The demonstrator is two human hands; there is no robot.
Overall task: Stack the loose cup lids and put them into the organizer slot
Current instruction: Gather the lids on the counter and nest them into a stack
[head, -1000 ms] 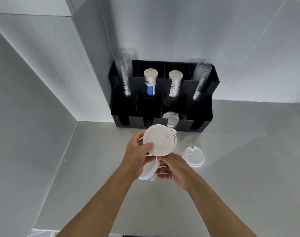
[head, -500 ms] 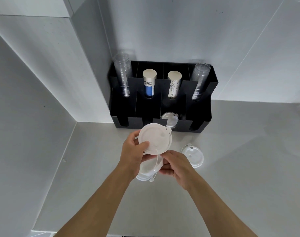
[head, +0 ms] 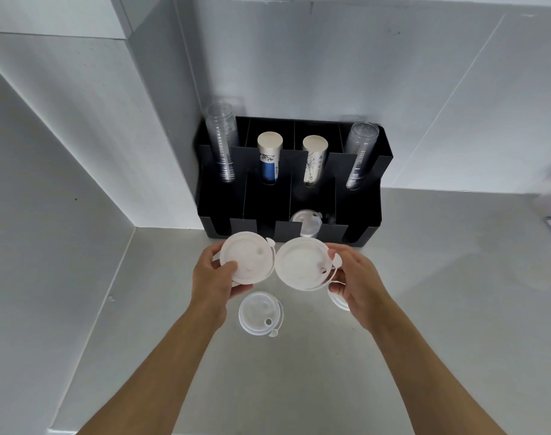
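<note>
In the head view, a black organizer (head: pixel 291 196) stands at the back of the grey bench (head: pixel 424 309). Just in front of it the left hand (head: pixel 213 279) is clamped on one white lid (head: pixel 247 262), and the right hand (head: pixel 355 281) is clamped on a second lid (head: pixel 302 266) (rims nearly touching). A third lid (head: pixel 260 313) lies flat on the bench, nearer than the organizer, below the hands. Another lid (head: pixel 305 222) sits inside a front organizer slot.
</note>
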